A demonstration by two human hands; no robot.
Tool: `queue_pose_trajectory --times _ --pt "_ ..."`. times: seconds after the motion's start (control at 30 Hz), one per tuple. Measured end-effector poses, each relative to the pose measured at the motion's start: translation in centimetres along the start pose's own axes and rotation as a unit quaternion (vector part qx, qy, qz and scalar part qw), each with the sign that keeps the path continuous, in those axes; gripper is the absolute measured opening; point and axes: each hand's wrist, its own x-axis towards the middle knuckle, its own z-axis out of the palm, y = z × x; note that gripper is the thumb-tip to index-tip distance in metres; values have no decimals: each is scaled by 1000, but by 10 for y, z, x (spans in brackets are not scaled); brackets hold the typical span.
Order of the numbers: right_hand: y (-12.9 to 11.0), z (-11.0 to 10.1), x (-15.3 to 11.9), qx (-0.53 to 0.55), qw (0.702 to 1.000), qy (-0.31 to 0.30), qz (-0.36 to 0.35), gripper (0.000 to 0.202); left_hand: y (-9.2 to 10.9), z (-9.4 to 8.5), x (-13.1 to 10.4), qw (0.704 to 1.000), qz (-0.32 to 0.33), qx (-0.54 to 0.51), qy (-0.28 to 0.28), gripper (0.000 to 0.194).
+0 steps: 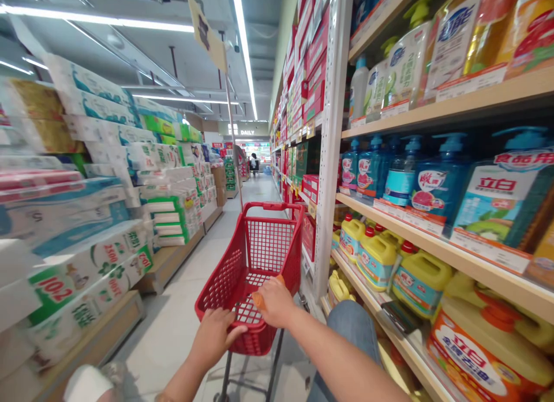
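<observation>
A red plastic shopping cart (270,240) stands in the aisle in front of me, its basket holding nothing that I can make out. My left hand (216,333) rests on the cart's near rim, fingers curled over the edge and thumb pointing right. Above the near right part of the basket, my right hand (274,303) is wrapped round a small orange object (258,301), whose ends show on both sides of the fist. What exactly the object is cannot be made out.
Shelves on the right hold blue pump bottles (437,177) and yellow detergent jugs (376,258). Stacked tissue packs (168,211) line the left side. A sign on a pole (229,113) rises beyond the cart. Far down the aisle is a person (253,162).
</observation>
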Motion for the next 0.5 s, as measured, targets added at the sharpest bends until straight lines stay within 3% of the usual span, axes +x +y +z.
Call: queue_pose_trajectory --times 0.1,0.2,0.3,0.4,0.5 --pt "3 -10 -13 41 998 -17 -37 23 0 -7 3 1000 -10 7 -29 54" --pt "11 -17 -14 40 999 6 27 24 -7 -12 4 999 -17 10 -38 57" --pt "0 -11 -14 -12 997 18 71 24 -5 -11 5 999 -27 15 -35 56" --pt "-18 -2 -24 -33 999 -10 20 34 1 -9 8 998 -36 27 -41 56" --pt "-16 -2 -34 -6 1000 -13 -2 29 -4 -12 12 998 16 21 -64 54"
